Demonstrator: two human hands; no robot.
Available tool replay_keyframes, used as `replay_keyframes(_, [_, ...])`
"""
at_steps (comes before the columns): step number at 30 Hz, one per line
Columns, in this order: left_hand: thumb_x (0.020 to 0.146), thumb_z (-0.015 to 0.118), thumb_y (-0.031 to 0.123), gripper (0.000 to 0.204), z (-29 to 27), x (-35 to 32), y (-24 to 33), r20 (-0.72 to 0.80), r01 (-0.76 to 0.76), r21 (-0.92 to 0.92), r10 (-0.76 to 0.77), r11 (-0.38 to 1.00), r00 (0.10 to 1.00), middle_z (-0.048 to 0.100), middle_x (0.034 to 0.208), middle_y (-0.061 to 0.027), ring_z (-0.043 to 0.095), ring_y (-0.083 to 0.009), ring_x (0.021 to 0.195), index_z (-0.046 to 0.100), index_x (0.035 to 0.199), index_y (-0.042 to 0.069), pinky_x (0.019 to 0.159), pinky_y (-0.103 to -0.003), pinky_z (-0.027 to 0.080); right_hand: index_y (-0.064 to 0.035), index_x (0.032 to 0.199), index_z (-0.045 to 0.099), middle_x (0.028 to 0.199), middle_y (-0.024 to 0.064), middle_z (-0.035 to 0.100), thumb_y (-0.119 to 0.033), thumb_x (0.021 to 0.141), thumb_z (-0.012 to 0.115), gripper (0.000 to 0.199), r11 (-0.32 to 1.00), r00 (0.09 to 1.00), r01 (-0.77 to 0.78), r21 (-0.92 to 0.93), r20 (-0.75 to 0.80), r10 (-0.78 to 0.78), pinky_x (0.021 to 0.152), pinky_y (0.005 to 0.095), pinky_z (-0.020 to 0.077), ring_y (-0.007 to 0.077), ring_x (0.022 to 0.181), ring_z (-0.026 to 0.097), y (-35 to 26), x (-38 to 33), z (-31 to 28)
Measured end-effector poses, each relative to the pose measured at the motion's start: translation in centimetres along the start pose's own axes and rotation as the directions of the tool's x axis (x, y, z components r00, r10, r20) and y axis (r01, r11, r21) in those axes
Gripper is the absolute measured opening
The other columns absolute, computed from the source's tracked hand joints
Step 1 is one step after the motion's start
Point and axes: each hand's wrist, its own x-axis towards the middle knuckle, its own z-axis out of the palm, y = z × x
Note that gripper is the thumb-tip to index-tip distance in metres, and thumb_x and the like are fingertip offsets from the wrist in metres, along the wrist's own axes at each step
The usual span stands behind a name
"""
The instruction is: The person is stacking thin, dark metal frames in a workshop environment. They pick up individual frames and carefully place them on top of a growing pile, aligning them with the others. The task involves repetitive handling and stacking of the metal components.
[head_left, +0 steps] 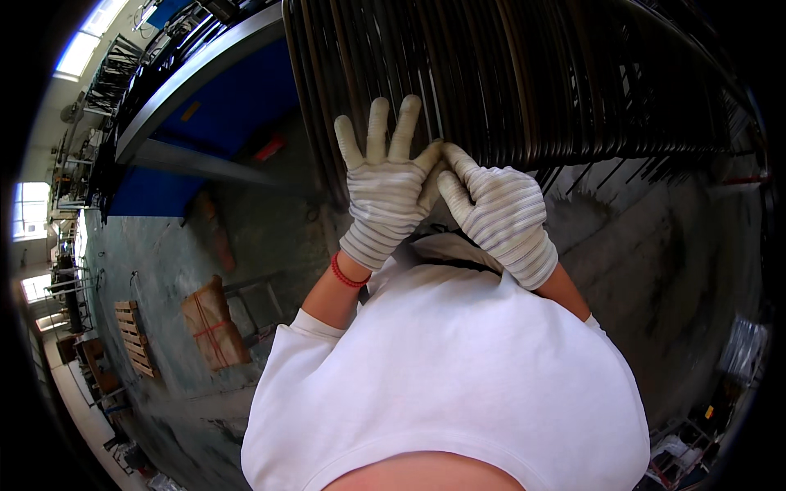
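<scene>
My left hand (383, 190), in a striped off-white knit glove, is open with three fingers spread upward. Its index finger bends toward my right hand (501, 206), which wears a matching glove. The right index finger stretches out to touch the tip of the left index finger. The right thumb stands apart from that finger, and the other right fingers are folded under and partly hidden. I see nothing held in either hand. Just beyond the hands hangs a dense row of dark bent metal tubes (524, 90), rounded at their near ends.
To the left stands a grey metal beam (205, 78) with a blue panel (237, 98). A brown wrapped package tied with red cord (214, 326) and a wooden pallet (135, 337) lie on the floor at left. Plastic-wrapped goods (743, 348) are at far right.
</scene>
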Motion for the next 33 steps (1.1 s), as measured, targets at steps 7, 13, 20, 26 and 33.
replay_keyframes(7, [0.078, 0.066, 0.028, 0.025, 0.0, -0.6, -1.2, -0.073, 0.033, -0.211, -0.05, 0.977, 0.996, 0.043, 0.142, -0.0079, 0.031, -0.032, 0.135, 0.07, 0.102, 0.025, 0.114, -0.054, 0.005, -0.001, 0.114, 0.061, 0.052, 0.0105, 0.057, -0.033, 0.09, 0.052, 0.041, 0.997, 0.992, 0.069, -0.035, 0.11, -0.065, 0.046, 0.0373, 0.047, 0.0245, 0.047, 0.059, 0.9, 0.9, 1.1])
replay_keyframes(13, [0.077, 0.067, 0.033, 0.032, -0.4, 0.4, 0.0, -0.089, 0.002, -0.155, -0.016, 0.988, 0.996, 0.044, 0.139, -0.0127, 0.033, -0.0374, 0.132, 0.068, 0.108, 0.023, 0.11, -0.06, 0.007, -0.0002, 0.093, 0.064, 0.052, 0.0109, 0.057, -0.034, 0.087, 0.054, 0.036, 0.985, 0.955, 0.142, -0.095, 0.274, -0.111, 0.044, 0.0385, 0.0456, 0.0265, 0.047, 0.058, 1.7, 0.6, 3.2])
replay_keyframes(20, [0.083, 0.06, 0.037, 0.029, 0.2, 0.6, 0.2, 0.0, 0.017, -0.059, -0.017, 0.998, 1.0, 0.038, 0.145, -0.0081, 0.025, -0.0308, 0.139, 0.068, 0.11, 0.029, 0.113, -0.053, -0.002, -0.0046, 0.074, 0.064, 0.058, 0.0116, 0.061, -0.035, 0.088, 0.054, 0.035, 0.981, 0.946, -0.074, 0.18, 0.325, 0.012, 0.05, 0.0377, 0.0493, 0.0266, 0.053, 0.062, 1.5, 0.4, -0.7])
replay_keyframes(26, [0.078, 0.066, 0.035, 0.023, 0.4, 1.0, 0.8, 0.023, 0.025, -0.011, -0.025, 1.0, 0.999, 0.04, 0.144, -0.0077, 0.026, -0.0328, 0.137, 0.072, 0.099, 0.027, 0.113, -0.055, 0.0, -0.0024, 0.109, 0.064, 0.053, 0.0113, 0.059, -0.033, 0.089, 0.056, 0.037, 0.978, 0.997, -0.064, 0.197, 0.06, 0.053, 0.054, 0.0353, 0.0517, 0.0248, 0.05, 0.062, 2.1, -0.4, -1.9])
replay_keyframes(33, [0.075, 0.069, 0.033, 0.02, 0.7, 1.0, 1.1, -0.005, 0.016, 0.012, -0.016, 1.0, 1.0, 0.044, 0.141, -0.0076, 0.029, -0.0326, 0.136, 0.073, 0.093, 0.025, 0.112, -0.056, 0.003, -0.0023, 0.112, 0.063, 0.053, 0.0116, 0.059, -0.033, 0.089, 0.056, 0.039, 0.993, 0.999, -0.035, 0.111, 0.042, 0.03, 0.054, 0.0355, 0.052, 0.0249, 0.051, 0.062, 2.2, -0.5, -1.5])
